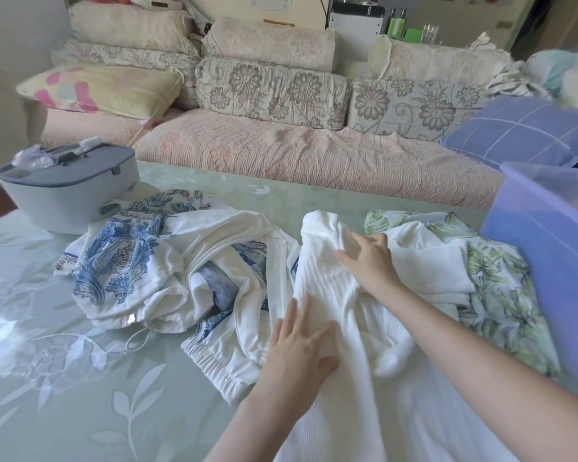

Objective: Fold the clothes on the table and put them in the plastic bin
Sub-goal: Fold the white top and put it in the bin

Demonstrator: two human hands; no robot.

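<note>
A white ribbed garment (327, 281) lies lengthwise in front of me on the table (64, 361). My left hand (301, 348) rests flat on its near part with straight fingers. Farther along, my right hand (369, 258) presses on its upper part, fingers spread and fairly straight. A white garment with blue print (141, 261) lies crumpled to the left. Partly under the white one, a green leaf-print garment (501, 288) spreads out to the right. The translucent purple plastic bin (554, 248) stands at the table's right edge.
A grey lidded box (67, 188) sits at the table's far left. Behind the table runs a sofa (281, 151) with floral cushions and a purple checked pillow (521, 135). The table's near left is covered by a leaf-patterned cloth.
</note>
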